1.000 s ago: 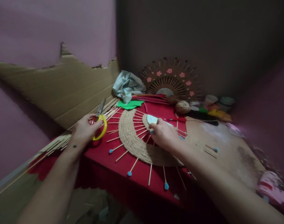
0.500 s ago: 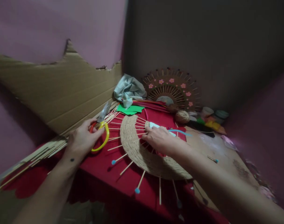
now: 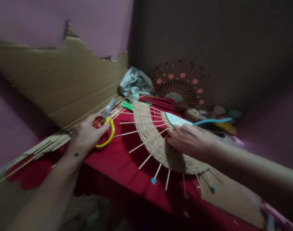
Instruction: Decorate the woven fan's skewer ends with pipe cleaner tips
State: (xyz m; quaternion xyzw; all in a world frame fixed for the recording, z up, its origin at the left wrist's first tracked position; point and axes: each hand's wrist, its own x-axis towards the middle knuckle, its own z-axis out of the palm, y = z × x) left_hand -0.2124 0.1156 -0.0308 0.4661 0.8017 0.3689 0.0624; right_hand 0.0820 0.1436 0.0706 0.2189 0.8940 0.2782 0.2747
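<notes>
My left hand (image 3: 88,133) is closed around scissors (image 3: 109,134) with yellow and red handles, their metal blades pointing up and away. Closed on the inner edge of a semicircular fan (image 3: 148,133) wound with tan twine is my right hand (image 3: 185,138). Thin sticks radiate from the fan's twine band, and a few carry blue tips (image 3: 153,181). A pale blue half-round piece (image 3: 176,119) sits at the fan's centre, and a light blue strip (image 3: 212,121) extends right from it. My right fingertips are partly hidden.
A red cloth (image 3: 108,165) covers the table. Bundled thin sticks (image 3: 45,148) lie at left beside torn cardboard (image 3: 84,80). Behind are a crumpled grey cloth (image 3: 137,81), green sheets (image 3: 128,105), a twine ball (image 3: 191,114) and a brown fan with pink flowers (image 3: 182,77).
My right hand has lifted and turned the fan, shifting it up and right. The view has tilted slightly down. My left hand keeps hold of the scissors.
</notes>
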